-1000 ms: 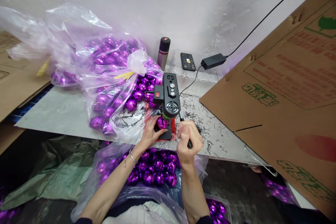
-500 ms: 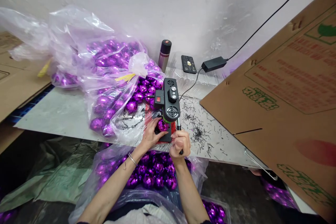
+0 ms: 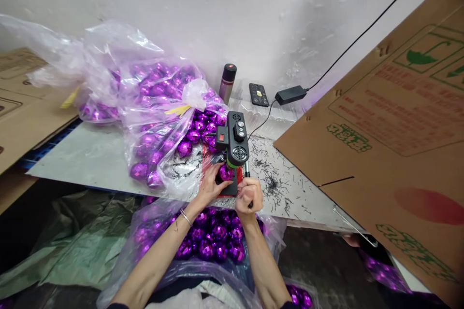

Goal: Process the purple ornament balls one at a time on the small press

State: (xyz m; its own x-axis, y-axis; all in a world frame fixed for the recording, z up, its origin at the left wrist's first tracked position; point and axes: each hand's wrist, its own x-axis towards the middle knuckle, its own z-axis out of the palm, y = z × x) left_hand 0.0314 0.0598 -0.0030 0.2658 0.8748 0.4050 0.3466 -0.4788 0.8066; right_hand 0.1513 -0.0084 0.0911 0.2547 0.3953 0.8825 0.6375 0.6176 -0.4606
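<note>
Cardboard (image 3: 21,106) is seen flattened at the far left, beside a grey bench (image 3: 90,154) on which a large clear bag of purple faceted balls (image 3: 159,106) is heaped. Just right of that bag stands a small black press machine (image 3: 235,137) on a red-and-black base. One purple ball (image 3: 225,172) is seated under the machine's head, and the grip of the left hand (image 3: 210,186) is closed around its near side, fingers cupped on the ball. The ball is judged light, hard-shelled, slick and probably brittle; it is best taken by the round sides with a soft, even hold, not squeezed. The right hand (image 3: 248,195) is clenched on the machine's lever handle (image 3: 247,178), fist fully shut around it.

Below the bench edge, between the forearms, a second open bag of purple balls (image 3: 213,241) is held in the lap area. Behind the machine a dark flask (image 3: 227,82), a small black remote (image 3: 258,94) and a power adapter (image 3: 290,94) with its cable are set near the wall. Black trimmings (image 3: 271,178) are scattered on the bench right of the machine, where bare surface is left for movement. Room is limited further right by a large tilted cardboard box (image 3: 391,125), whose edge overhangs the bench, and on the left by the heaped bag touching the machine's base.
</note>
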